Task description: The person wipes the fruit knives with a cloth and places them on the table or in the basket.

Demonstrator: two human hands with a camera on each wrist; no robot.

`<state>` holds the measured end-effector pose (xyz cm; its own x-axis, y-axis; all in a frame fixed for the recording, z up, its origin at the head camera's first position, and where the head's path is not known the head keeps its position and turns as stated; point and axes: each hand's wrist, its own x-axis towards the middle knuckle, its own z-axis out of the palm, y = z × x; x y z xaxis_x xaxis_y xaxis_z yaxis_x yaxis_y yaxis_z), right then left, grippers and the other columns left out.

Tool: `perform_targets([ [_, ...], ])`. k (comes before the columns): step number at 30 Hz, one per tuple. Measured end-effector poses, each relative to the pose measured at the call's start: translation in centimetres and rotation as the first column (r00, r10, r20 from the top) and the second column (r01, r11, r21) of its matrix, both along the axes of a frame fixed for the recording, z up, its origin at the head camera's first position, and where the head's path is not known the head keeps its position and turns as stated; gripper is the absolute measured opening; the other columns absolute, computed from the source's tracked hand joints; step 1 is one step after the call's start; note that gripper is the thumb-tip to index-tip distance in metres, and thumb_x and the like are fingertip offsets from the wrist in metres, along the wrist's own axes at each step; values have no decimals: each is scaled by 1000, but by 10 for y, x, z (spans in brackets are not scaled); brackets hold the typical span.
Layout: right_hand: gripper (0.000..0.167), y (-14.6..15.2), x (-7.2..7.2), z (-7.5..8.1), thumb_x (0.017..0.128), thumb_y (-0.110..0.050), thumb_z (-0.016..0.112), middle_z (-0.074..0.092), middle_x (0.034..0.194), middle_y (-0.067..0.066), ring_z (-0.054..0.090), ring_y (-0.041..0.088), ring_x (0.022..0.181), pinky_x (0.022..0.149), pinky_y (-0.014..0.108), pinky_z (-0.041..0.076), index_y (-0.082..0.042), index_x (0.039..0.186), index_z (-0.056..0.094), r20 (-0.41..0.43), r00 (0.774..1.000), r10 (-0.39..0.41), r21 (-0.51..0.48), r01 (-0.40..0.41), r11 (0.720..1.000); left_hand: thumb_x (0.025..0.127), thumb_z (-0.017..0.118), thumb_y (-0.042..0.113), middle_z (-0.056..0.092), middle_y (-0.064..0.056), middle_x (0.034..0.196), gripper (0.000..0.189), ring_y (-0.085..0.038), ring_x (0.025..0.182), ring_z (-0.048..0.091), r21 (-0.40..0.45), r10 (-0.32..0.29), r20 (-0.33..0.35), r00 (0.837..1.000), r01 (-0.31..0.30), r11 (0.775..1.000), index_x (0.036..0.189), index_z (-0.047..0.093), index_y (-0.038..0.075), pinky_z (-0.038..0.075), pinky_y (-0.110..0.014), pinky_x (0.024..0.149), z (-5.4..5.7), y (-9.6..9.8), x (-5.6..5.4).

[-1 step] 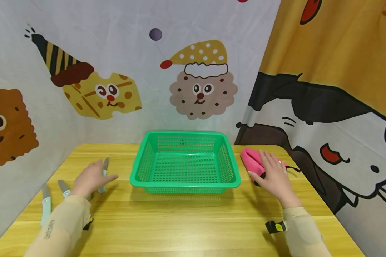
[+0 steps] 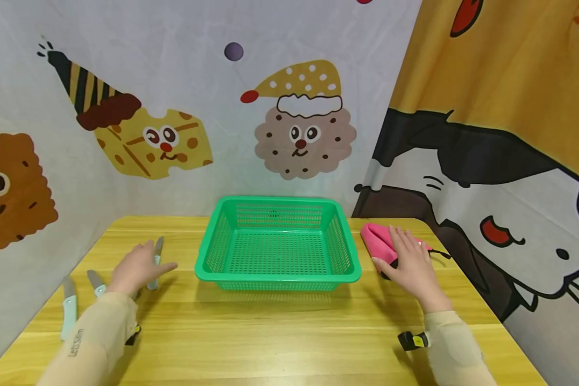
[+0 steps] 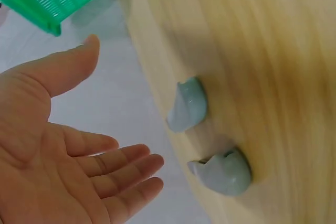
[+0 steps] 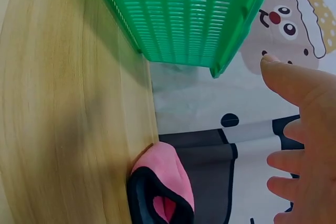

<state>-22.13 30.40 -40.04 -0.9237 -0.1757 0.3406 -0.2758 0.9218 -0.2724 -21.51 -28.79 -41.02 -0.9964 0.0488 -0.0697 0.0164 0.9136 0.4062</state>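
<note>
My left hand [image 2: 134, 269] hovers over the left part of the table with its thumb spread and fingers extended, holding nothing. Around it lie three knives with pale blue-green handles: one knife [image 2: 69, 313] at the far left, another knife [image 2: 96, 282] partly hidden by the hand and sleeve, and a third knife [image 2: 158, 247] just beyond the fingers. Two handles [image 3: 189, 103] show in the left wrist view, below the palm. On the right, my right hand [image 2: 409, 268] is held above a pink pouch [image 2: 378, 244] with black edging, fingers spread. The right wrist view shows the pouch [image 4: 170, 166] apart from the fingers.
A green perforated basket [image 2: 277, 278] stands at the back middle of the wooden table [image 2: 270, 338], between the hands, with nothing in it. A black cord [image 2: 441, 253] trails from the pouch. Cartoon-printed cloth [image 2: 173, 64] hangs behind and beside the table.
</note>
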Motion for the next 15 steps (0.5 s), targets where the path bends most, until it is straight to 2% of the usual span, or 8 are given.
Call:
perform_targets([
  [5, 90, 0, -4, -1, 90, -43, 71, 29, 154, 30, 19, 50, 142, 112, 68, 8, 2, 154, 26, 26, 1000, -6, -14, 6, 1000, 86, 73, 47, 33, -50, 135, 90, -67, 122, 32, -21, 42, 14, 999, -41, 999, 137, 40, -20, 40, -72, 89, -6, 2, -9],
  [12, 91, 0, -10, -1, 91, -43, 70, 27, 155, 29, 19, 51, 142, 112, 68, 8, 4, 154, 24, 57, 998, -15, -9, 16, 1000, 85, 75, 41, 36, -48, 135, 98, -66, 127, 25, -78, 71, 41, 997, -67, 995, 149, 24, -12, 43, -70, 86, -13, 2, -16],
  [15, 91, 1, -14, -2, 91, -43, 69, 26, 155, 29, 18, 51, 142, 112, 67, 8, 4, 154, 24, 64, 998, -17, -9, 17, 1000, 85, 75, 36, 57, -39, 119, 97, -66, 129, 21, -97, 63, 44, 997, -59, 994, 150, 21, -13, 43, -70, 88, -14, 1, -17],
])
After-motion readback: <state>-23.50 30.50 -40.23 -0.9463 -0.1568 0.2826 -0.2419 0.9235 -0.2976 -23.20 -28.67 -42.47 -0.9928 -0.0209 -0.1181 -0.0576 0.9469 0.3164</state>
